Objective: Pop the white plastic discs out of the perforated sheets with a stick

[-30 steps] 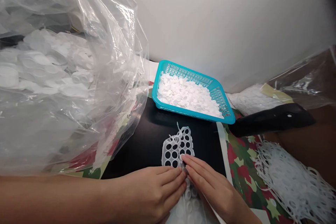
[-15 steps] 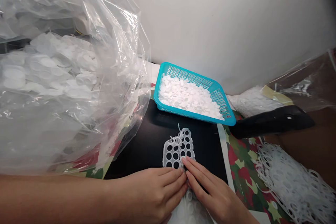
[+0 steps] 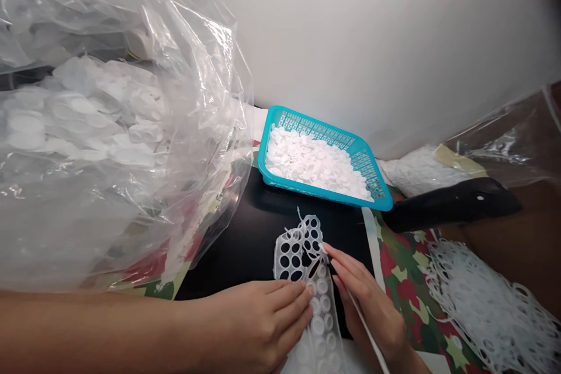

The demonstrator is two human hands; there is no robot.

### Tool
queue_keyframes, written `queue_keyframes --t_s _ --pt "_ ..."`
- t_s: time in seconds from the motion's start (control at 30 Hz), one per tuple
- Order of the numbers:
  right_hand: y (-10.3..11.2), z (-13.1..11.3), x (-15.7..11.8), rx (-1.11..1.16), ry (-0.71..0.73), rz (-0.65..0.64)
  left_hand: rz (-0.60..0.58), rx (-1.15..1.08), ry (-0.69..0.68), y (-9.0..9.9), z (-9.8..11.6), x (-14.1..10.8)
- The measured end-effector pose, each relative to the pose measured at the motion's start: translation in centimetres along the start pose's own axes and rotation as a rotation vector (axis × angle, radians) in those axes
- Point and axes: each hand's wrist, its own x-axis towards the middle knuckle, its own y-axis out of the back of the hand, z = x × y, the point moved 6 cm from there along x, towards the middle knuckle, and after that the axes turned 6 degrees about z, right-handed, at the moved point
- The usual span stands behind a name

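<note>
Head view: at the far left, a clear plastic bag (image 3: 109, 210) bulges with pale pieces. The left hand (image 3: 254, 318) lies palm down, fingers together and nearly straight, against a strip of round caps (image 3: 322, 324) — its thumb is hidden, so whether it grips anything I cannot tell. Beside its fingertips, on the black surface (image 3: 228, 239), the perforated web (image 3: 291, 252) leads up from the strip, its right part twisted. A flat, firm left hand close to that junction should stop the caps lifting. Beyond sits the turquoise basket (image 3: 324, 190), holding small white pieces. The right hand (image 3: 372, 292) has its fingertips nearly closed on the web's right edge; a low, steady pull — not a jerk — would spare the thin plastic. Far right lies a tangled heap of perforated scraps (image 3: 499, 304).
</note>
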Motion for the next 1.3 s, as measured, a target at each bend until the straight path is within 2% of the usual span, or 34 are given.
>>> queue_keyframes --t_s 0.1,0.23,0.37,0.43,0.57,0.67,0.73,0.87,0.93,1.0,1.07,1.3 --pt "1.5 0.3 0.9 -0.140 0.003 0.145 0.011 -0.003 0.021 -0.1 0.0 -0.1" --pt "3.1 2.1 2.3 -0.287 -0.007 0.241 0.040 -0.042 0.047 0.2 -0.2 -0.1" --pt "3.7 4.9 5.0 -0.357 -0.037 0.295 0.046 -0.076 0.077 0.4 -0.5 -0.1" --pt "3.5 6.1 6.4 -0.370 -0.068 0.266 0.054 -0.089 0.083 0.4 -0.6 -0.1" --pt "3.3 6.1 7.8 -0.336 -0.073 0.253 0.061 -0.099 0.083 0.3 -0.6 -0.2" --pt "3.3 4.5 7.5 -0.218 -0.028 0.245 0.069 -0.088 0.083 0.2 -0.5 -0.3" --pt "2.6 3.3 7.2 -0.062 -0.029 0.152 0.084 -0.075 0.085 0.2 -0.5 -0.3" --pt "-1.2 1.6 6.0 0.397 -0.159 -0.339 0.118 -0.040 0.055 0.5 -0.3 -0.2" --pt "-2.6 1.5 5.5 0.553 -0.307 -0.470 0.124 -0.018 0.011 0.7 -0.1 -0.2" --pt "-3.4 2.1 5.4 0.655 -0.474 -0.474 0.123 -0.012 -0.029 0.7 0.1 -0.2" --pt "-4.0 2.6 5.6 0.717 -0.574 -0.456 0.119 -0.026 -0.055 0.7 0.3 -0.2" --pt "-4.6 3.7 6.5 0.842 -0.615 -0.287 0.150 -0.062 -0.091 1.1 0.5 -0.2"
